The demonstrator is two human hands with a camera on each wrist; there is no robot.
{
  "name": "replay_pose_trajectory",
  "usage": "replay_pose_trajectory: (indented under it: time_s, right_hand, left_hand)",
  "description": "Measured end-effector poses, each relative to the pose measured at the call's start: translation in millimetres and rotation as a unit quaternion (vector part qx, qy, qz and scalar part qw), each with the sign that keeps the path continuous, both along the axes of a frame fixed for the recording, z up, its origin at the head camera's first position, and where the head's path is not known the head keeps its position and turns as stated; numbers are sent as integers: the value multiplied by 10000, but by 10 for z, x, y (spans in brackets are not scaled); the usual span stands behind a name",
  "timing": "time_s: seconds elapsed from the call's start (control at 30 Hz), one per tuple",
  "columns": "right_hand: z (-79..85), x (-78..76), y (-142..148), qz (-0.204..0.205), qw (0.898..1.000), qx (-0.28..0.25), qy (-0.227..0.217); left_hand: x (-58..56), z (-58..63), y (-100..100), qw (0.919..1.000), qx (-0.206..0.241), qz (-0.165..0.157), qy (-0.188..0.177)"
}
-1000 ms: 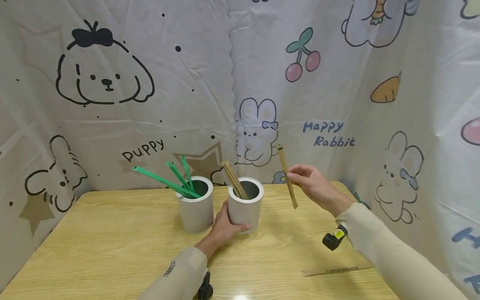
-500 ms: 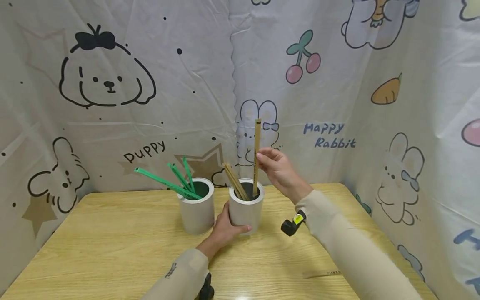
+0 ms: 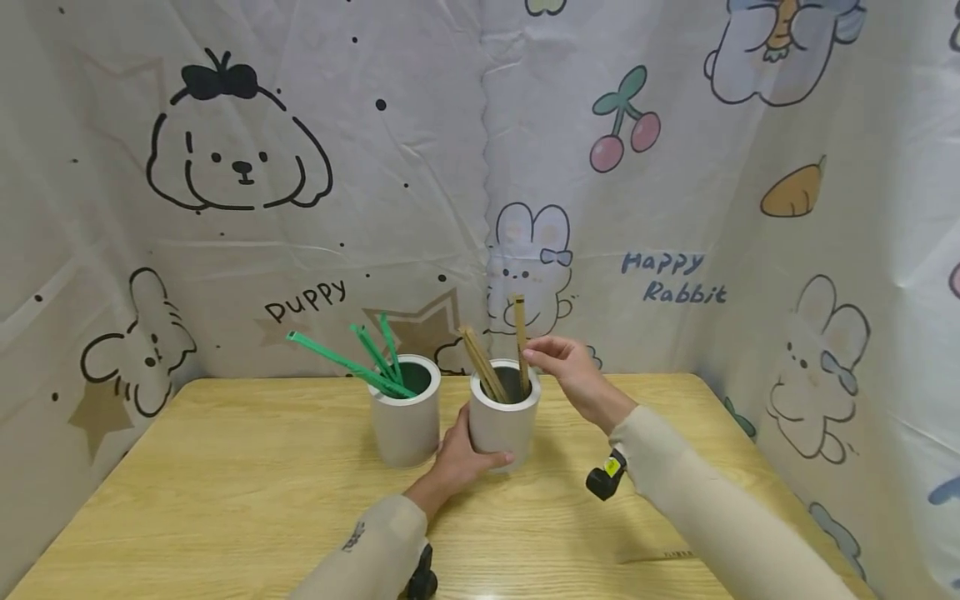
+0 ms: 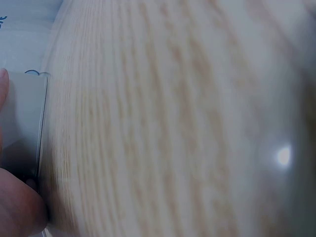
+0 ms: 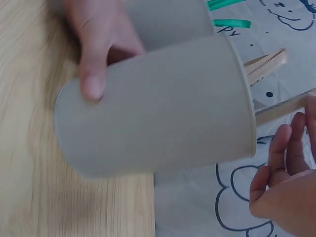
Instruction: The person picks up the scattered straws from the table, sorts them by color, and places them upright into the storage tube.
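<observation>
In the head view my left hand (image 3: 459, 457) grips the lower side of the right-hand white cup (image 3: 506, 435), thumb across its front. Between thumb and fingertips, my right hand (image 3: 573, 372) pinches a slim brown wrapped straw (image 3: 521, 327). It stands nearly upright, its lower end inside the cup's mouth. Several more brown straws (image 3: 483, 364) lean to the left in that cup. The right wrist view shows the cup (image 5: 158, 108) from the side, with my left thumb on its wall and my right hand (image 5: 291, 173) beyond the rim.
A second white cup (image 3: 405, 429) stands close on the left, holding several green straws (image 3: 345, 362) that lean left over its rim. Another pale printed wrapped straw (image 3: 656, 557) lies on the wooden table (image 3: 225, 500) near my right forearm. A patterned cloth (image 3: 420, 150) hangs behind.
My right hand has brought the brown straw leftward over the right-hand cup, then lowered it into the mouth. My left hand stays on the cup. The head view has shifted slightly.
</observation>
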State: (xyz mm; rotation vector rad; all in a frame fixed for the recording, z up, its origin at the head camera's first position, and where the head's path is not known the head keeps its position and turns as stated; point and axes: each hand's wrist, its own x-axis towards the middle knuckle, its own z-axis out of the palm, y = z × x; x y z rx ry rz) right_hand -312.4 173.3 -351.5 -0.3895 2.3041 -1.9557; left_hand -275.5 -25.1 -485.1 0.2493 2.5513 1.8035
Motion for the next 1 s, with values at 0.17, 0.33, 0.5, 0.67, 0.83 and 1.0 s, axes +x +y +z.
replay_pose_trajectory:
  time_s: [0.17, 0.33, 0.5, 0.67, 0.83, 1.0]
  right_hand:
    - [-41, 29, 154, 115, 9981, 594, 146]
    - [-73, 90, 382, 219, 9944, 1004, 259]
    - [-180, 274, 737, 391, 9892, 1408, 135]
    - [-318, 502, 1135, 693, 9824, 1735, 70]
    - [-477, 693, 1482, 1206, 9763, 1794, -122]
    - [-677, 872, 1858, 1787, 9694, 1638, -386]
  left_hand:
    - [6, 10, 27, 10000, -34, 40, -46]
    - [3, 29, 38, 9999, -44, 77, -48]
    - [3, 26, 34, 9999, -24, 61, -88]
    - [-1, 15, 24, 9998, -11, 33, -180]
    - [1, 10, 1, 9998, -11, 120, -183]
    - [2, -4, -4, 9999, 53, 46, -134]
